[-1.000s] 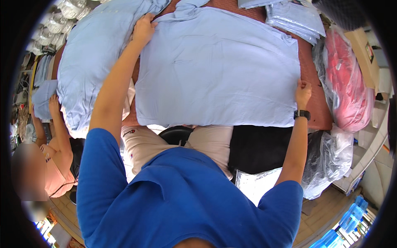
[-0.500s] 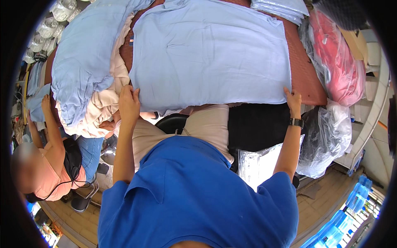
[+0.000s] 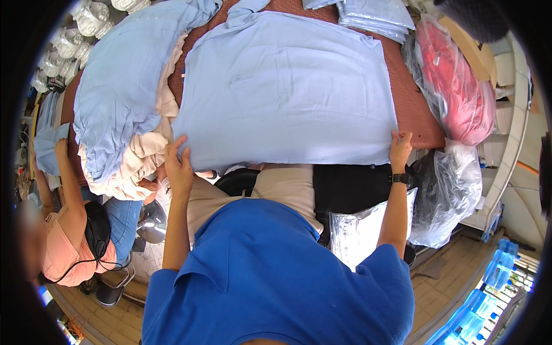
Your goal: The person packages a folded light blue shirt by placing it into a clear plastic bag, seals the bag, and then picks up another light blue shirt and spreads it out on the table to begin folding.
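Note:
A light blue shirt [image 3: 287,95] lies spread across the brown padded tabletop [image 3: 422,118], its near edge hanging over the front. At its near left corner, my left hand [image 3: 179,168] rests against the cloth, thumb and forefinger apart. My right hand [image 3: 400,152], with a dark wristwatch [image 3: 401,179], pinches the shirt's right edge near the other corner. Light creases run over the cloth.
Left of the shirt is a heap of blue garments [image 3: 123,69] over cream cloth [image 3: 135,158]. Bagged folded blue garments [image 3: 376,18] and a bagged red bundle [image 3: 451,80] sit at the far right. A co-worker [image 3: 72,230] handles blue cloth at left.
Both hands have come closer to my body, and the shirt's near edge has shifted nearer with them. My left fingers have spread from a pinch. The view has shifted slightly.

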The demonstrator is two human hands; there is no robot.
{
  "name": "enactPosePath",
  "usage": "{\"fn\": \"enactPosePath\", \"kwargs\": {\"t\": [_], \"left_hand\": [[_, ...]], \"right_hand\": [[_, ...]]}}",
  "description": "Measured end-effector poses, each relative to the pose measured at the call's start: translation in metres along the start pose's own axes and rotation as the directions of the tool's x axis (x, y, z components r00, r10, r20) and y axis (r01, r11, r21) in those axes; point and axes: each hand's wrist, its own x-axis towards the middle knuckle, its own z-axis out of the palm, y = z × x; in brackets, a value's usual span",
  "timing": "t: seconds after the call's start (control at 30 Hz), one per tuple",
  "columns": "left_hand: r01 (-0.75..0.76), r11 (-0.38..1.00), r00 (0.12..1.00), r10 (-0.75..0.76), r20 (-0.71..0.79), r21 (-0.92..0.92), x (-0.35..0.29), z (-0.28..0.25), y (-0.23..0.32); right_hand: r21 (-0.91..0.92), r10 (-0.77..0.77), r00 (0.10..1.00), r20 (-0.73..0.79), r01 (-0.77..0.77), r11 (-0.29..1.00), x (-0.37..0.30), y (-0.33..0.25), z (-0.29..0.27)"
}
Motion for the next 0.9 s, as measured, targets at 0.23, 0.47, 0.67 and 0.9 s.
{"fn": "enactPosePath", "kwargs": {"t": [0.23,0.47,0.67,0.9], "left_hand": [[-0.227,0.908,0.944,0.294,-0.149,0.353,0.022,-0.001,0.037],[-0.514,0.858,0.85,0.507,0.14,0.013,0.157,0.121,0.055],[-0.481,0.712,0.871,0.452,0.191,0.511,0.19,0.135,0.017],[-0.604,0.711,0.797,0.534,0.282,0.361,0.213,0.137,0.037]], "right_hand": [[-0.476,-0.104,0.995,0.006,0.094,0.874,0.025,-0.077,0.0],[-0.088,-0.512,0.856,0.074,0.517,0.852,0.096,-0.148,0.107],[-0.127,-0.325,0.928,0.184,0.35,0.928,0.102,-0.159,0.132],[-0.125,-0.335,0.933,0.135,0.351,0.928,0.098,-0.161,0.137]]}}
